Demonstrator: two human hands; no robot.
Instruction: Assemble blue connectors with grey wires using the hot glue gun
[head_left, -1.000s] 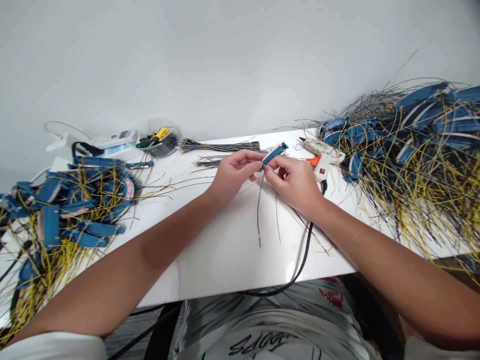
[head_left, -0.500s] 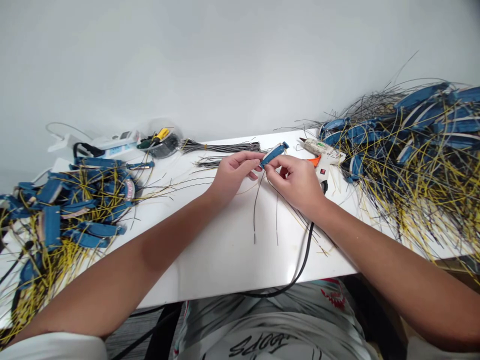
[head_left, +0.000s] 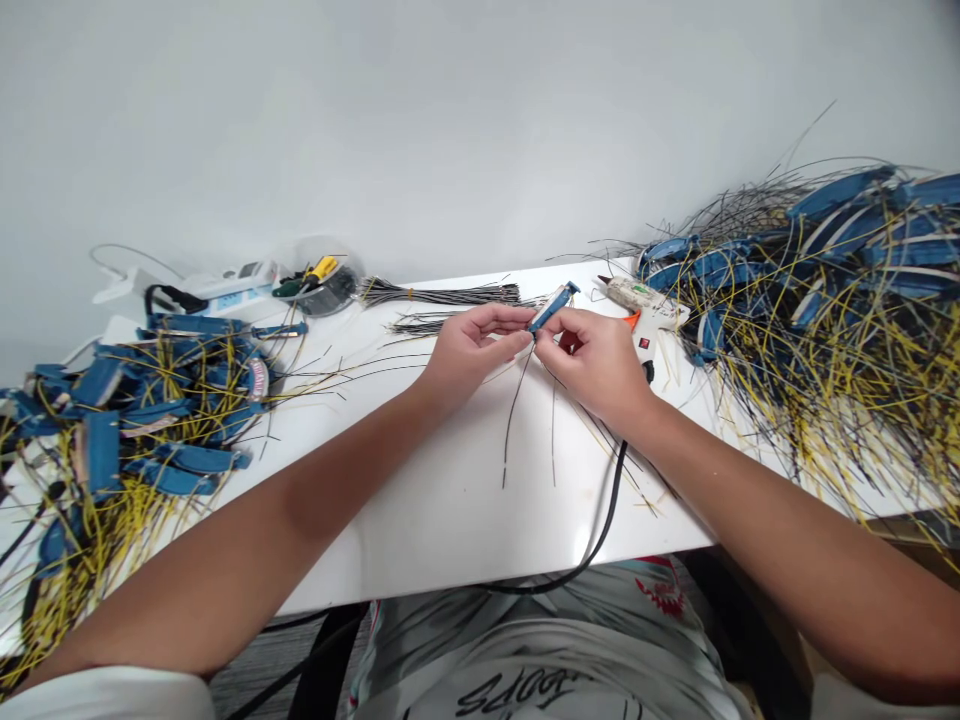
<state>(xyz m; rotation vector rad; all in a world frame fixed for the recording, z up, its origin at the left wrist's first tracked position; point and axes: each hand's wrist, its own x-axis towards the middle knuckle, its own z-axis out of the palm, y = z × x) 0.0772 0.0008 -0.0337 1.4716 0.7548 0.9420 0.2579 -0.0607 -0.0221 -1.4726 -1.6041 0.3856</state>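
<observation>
Between my two hands, above the middle of the white table (head_left: 450, 500), is a small blue plastic part (head_left: 553, 306) with a pale strip along it, tilted up to the right. The fingers of my right hand (head_left: 596, 365) pinch its lower end. My left hand (head_left: 476, 345) closes on the same end from the left, fingertips against the part. A thin black wire (head_left: 512, 425) hangs down from where the fingertips meet; its upper end is hidden by the fingers.
Blue parts with yellow and black wires lie heaped at the left (head_left: 191, 405) and the right (head_left: 840, 300). A hot glue gun (head_left: 649, 300) lies behind my right hand. Bundled wires (head_left: 442, 294) and a tub of tools (head_left: 330, 285) are at the back. A black cord (head_left: 611, 510) crosses the front edge.
The blue part has shifted slightly right and tilted more steeply. My left thumb and fingers have moved right and closed in on its lower end. The black wire has swung a little left.
</observation>
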